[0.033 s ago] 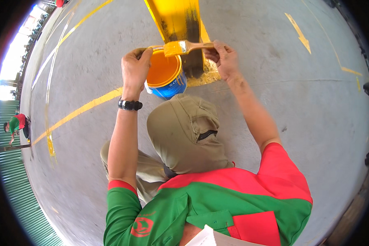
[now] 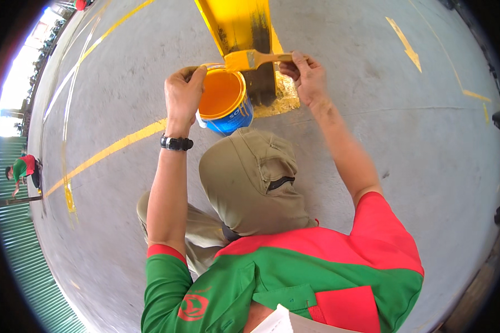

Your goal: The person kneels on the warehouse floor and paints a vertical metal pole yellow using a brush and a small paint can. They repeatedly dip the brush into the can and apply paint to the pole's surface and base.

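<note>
A paintbrush (image 2: 243,60) with a wooden handle and bristles coated in yellow paint is in my right hand (image 2: 305,79), its fingers pinching the handle end. The brush is level, with its bristles over the far right rim of a blue paint bucket (image 2: 236,119). Yellow-orange paint (image 2: 221,94) fills part of the bucket. My left hand (image 2: 184,90) is closed at the bucket's far left rim, where its fingertips are partly hidden. Just beyond the bucket rises a yellow steel post (image 2: 233,22) with a dark, scuffed face.
Fresh yellow paint (image 2: 286,91) borders the post's foot. A yellow floor line (image 2: 116,145) runs left from the bucket, and a yellow arrow (image 2: 405,47) marks the floor at far right. Another person (image 2: 25,168) crouches at far left near green corrugated sheeting (image 2: 25,250). My bent knee (image 2: 247,166) is close below the bucket.
My right hand has shifted slightly right with the paintbrush, and the bristles are a little higher and farther right. My left hand and the bucket have stayed in place.
</note>
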### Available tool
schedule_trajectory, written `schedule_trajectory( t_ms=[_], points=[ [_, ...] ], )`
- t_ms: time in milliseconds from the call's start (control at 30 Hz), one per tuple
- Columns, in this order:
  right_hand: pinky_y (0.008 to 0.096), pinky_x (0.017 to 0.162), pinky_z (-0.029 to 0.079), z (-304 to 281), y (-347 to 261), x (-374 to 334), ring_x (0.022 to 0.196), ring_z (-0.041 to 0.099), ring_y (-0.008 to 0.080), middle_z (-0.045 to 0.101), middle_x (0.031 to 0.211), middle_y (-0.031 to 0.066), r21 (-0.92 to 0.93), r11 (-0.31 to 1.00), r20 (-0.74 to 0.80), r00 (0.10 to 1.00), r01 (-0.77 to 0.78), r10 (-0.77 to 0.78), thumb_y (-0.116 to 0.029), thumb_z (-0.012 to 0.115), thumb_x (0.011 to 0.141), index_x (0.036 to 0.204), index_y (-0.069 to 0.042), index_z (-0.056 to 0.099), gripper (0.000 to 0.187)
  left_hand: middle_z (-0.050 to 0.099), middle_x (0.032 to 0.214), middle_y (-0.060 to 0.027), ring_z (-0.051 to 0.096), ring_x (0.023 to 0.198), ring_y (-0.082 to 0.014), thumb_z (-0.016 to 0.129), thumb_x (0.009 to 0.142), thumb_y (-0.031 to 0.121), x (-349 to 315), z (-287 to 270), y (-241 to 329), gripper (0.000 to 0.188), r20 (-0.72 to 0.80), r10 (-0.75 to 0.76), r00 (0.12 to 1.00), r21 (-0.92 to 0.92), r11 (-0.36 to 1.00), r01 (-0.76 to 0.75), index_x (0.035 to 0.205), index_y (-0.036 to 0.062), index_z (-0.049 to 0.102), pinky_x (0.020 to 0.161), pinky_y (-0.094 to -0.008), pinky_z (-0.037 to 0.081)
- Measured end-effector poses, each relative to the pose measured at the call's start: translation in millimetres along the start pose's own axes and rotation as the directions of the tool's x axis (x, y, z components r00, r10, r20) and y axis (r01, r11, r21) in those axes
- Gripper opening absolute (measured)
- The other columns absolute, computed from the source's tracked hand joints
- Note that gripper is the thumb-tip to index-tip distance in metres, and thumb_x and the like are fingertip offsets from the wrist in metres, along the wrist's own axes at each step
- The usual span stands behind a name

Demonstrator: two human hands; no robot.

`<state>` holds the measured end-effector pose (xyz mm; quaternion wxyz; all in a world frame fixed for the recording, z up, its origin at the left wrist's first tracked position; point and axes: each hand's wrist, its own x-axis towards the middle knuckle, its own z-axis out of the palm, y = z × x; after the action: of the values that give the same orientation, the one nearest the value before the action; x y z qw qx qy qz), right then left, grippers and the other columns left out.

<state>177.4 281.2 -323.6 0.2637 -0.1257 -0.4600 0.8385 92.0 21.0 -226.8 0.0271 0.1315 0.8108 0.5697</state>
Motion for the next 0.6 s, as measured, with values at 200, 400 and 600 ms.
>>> schedule_trajectory(
  t_ms=[200,400,600],
  points=[
    [0.0282,0.083,0.061,29.5,-13.4,58.0,0.089,0.076,0.0194,0.078,0.102,0.0103,-0.592,0.483,0.476,0.763,0.645,-0.437,-0.010,0.070,0.097,0.113,-0.005,0.073,0.017,0.064,0.071,-0.0053,0.057,0.065,-0.0104,0.068,0.091,0.023,-14.6,-9.1,-39.5,0.037,-0.012,-0.062,0.998,0.034,0.997,0.063,0.102,-0.0118,0.074,0.060,-0.0274,0.047],
    [0.0309,0.087,0.061,56.1,-42.7,87.8,0.100,0.075,0.0237,0.077,0.109,0.0083,-0.361,-0.009,0.694,0.262,0.933,-0.671,-0.003,0.072,0.091,0.114,-0.005,0.074,0.024,0.062,0.071,-0.0019,0.055,0.064,-0.0090,0.069,0.095,0.021,-50.4,-35.1,-85.5,0.033,-0.050,-0.195,0.980,-0.019,0.981,0.194,0.104,-0.0110,0.072,0.060,-0.0252,0.044],
    [0.0328,0.094,0.060,8.8,32.9,41.9,0.110,0.071,0.0262,0.068,0.130,0.0097,-0.247,-0.268,0.929,0.149,0.931,-0.338,-0.005,0.060,0.092,0.123,-0.006,0.068,0.031,0.062,0.072,-0.0019,0.055,0.064,-0.0093,0.070,0.095,0.021,-74.0,-53.8,-120.8,0.031,-0.117,-0.277,0.954,-0.018,0.961,0.277,0.101,-0.0093,0.072,0.061,-0.0243,0.045]
  ],
)
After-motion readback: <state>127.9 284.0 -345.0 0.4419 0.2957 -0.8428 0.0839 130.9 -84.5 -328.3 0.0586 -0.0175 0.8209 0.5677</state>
